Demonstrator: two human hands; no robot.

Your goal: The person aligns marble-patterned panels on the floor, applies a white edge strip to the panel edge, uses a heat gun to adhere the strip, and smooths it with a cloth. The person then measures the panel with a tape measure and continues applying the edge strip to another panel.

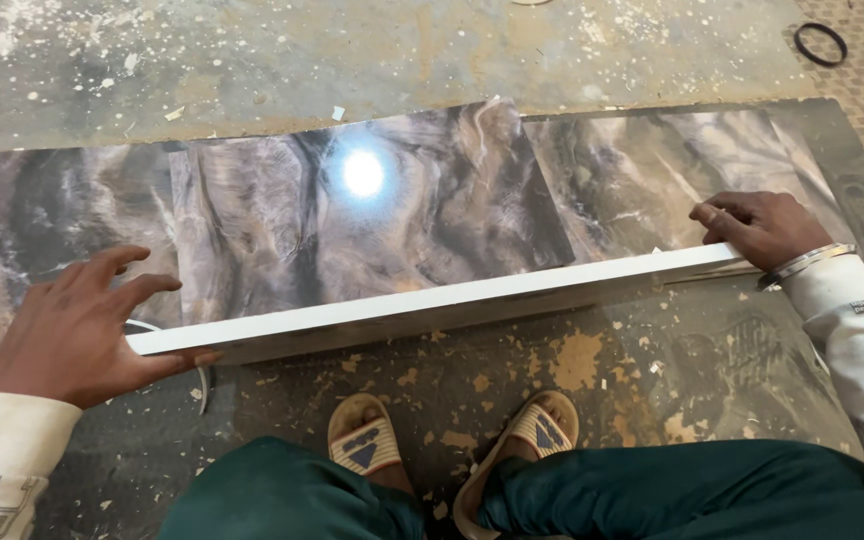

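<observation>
A glossy board with a dark brown marble pattern (372, 210) stands on its long edge on the floor, tilted away from me, its white edge band (432, 300) facing up. My left hand (77, 325) rests at the board's left end, thumb under the white edge and fingers spread above it. My right hand (762, 228) presses on the right end of the edge, fingers curled over it; a metal bangle sits on that wrist.
More marble-pattern sheets (42, 230) lie flat behind the board. The concrete floor (572, 370) is dusty, with wood chips. My sandalled feet (452, 435) are just below the board. A black ring (820, 44) lies at the top right.
</observation>
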